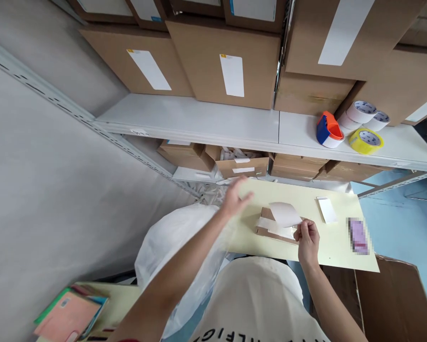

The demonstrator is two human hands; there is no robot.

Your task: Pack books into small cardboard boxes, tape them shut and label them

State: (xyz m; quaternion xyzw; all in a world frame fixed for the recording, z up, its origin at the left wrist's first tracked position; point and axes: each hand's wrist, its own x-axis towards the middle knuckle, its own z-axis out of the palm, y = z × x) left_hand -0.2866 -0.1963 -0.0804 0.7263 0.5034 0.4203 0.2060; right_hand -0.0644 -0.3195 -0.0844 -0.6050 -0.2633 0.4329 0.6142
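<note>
My right hand (307, 237) pinches the edge of a white label sheet (285, 213) that curls up over a small brown cardboard box (270, 232) on the pale yellow table (306, 249). White strips lie on the box. My left hand (235, 197) hovers above the table's left edge with its fingers stretched out and nothing in it, a little left of the box.
A white label (326, 209) and a blurred pink object (358, 236) lie further right on the table. Tape rolls (365, 140) and a tape dispenser (328, 130) sit on the white shelf (206, 118) among cardboard boxes. A white plastic bag (170, 242) hangs left; an open carton (395, 299) stands right.
</note>
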